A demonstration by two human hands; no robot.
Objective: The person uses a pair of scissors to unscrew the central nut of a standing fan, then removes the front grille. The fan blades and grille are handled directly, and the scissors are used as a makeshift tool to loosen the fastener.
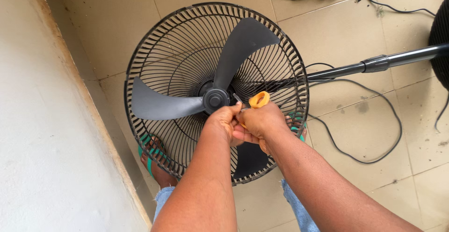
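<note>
A person's left hand (223, 119) and right hand (263, 119), pressed together, work at the centre of a black standing fan laid flat on a tiled floor (351, 21). The right hand is closed around an orange-handled tool (258, 99), its tip just beside the blade hub (215, 99); the left hand's fingers curl in beside the hub. The three-bladed propeller (243, 40) sits in the rear wire grille (154, 40). The fan's pole (374, 64) runs right, a black cord (374, 96) looping near it
</note>
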